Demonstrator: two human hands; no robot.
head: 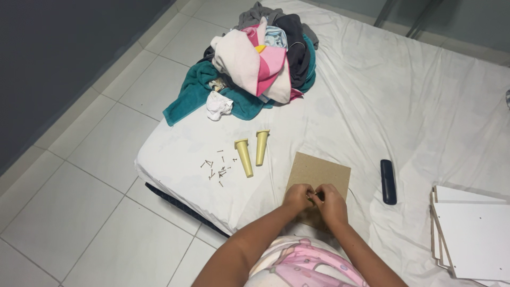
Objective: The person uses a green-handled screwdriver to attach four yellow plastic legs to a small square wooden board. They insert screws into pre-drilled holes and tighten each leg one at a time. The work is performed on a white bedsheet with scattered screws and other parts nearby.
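My left hand and my right hand meet over the near edge of a brown fibreboard panel lying on the white mattress. Both sets of fingers pinch one small metallic piece between them; what it is cannot be made out. Two pale yellow tapered furniture legs lie side by side to the left of the panel. Several small dark screws are scattered left of the legs.
A heap of clothes and towels sits at the mattress's far end. A dark remote control lies right of the panel. Stacked white boards rest at the right edge. Tiled floor borders the mattress on the left.
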